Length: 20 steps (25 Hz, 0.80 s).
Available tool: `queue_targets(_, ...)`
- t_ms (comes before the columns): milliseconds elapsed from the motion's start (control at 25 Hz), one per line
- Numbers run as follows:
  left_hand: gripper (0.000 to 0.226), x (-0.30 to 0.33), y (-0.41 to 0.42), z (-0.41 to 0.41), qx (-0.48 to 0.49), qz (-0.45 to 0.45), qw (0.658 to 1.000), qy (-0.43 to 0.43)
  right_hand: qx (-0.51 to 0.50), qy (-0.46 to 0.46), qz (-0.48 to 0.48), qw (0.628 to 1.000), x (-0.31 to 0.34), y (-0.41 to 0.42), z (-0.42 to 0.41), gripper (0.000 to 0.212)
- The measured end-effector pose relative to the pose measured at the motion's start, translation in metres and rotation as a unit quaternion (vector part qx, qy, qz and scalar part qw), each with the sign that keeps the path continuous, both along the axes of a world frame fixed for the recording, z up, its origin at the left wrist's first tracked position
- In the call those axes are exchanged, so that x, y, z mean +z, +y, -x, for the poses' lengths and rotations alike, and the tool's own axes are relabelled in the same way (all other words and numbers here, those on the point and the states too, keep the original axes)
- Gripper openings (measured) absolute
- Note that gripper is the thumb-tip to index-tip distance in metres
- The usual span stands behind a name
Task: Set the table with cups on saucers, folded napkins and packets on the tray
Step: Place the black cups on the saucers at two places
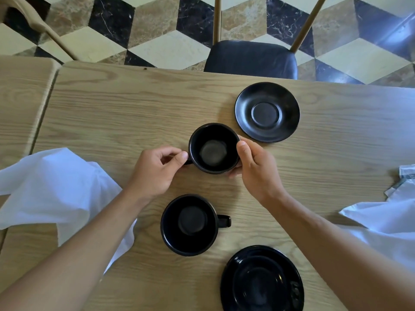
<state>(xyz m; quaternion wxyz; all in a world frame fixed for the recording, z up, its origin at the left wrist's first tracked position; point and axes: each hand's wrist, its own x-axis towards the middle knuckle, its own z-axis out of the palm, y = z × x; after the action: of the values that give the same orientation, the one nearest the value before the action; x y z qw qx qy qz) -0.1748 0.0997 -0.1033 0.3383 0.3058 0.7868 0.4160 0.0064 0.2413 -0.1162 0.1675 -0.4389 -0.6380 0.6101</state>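
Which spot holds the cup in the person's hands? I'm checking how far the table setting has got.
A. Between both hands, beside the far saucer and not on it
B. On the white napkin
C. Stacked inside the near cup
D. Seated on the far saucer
A: the left hand pinches the handle and the right hand wraps the held cup, while the far saucer lies bare beside it.

Soft daylight, top-right lens flare, edges warped.

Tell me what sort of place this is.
Probably a café or restaurant dining room: wooden tables pushed together, matching black cups and saucers, white cloth napkins, and a patterned marble floor.
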Motion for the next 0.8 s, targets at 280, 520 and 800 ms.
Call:
queue_targets(280,0.006,0.02,0.085,-0.002,0.074,-0.093,0.989,-0.084,-0.081,0.02,-0.035,0.996,0.022,0.053,-0.004,0.039)
queue_targets(520,0.012,0.009,0.156,-0.024,0.059,-0.078,0.994,-0.037,-0.151,0.005,-0.003,0.988,0.013,0.102,-0.024,0.036)
queue_targets(800,0.014,0.006,0.172,-0.028,-0.003,-0.042,0.995,0.09,-0.15,0.002,0.022,0.988,0.004,0.118,-0.035,0.037)
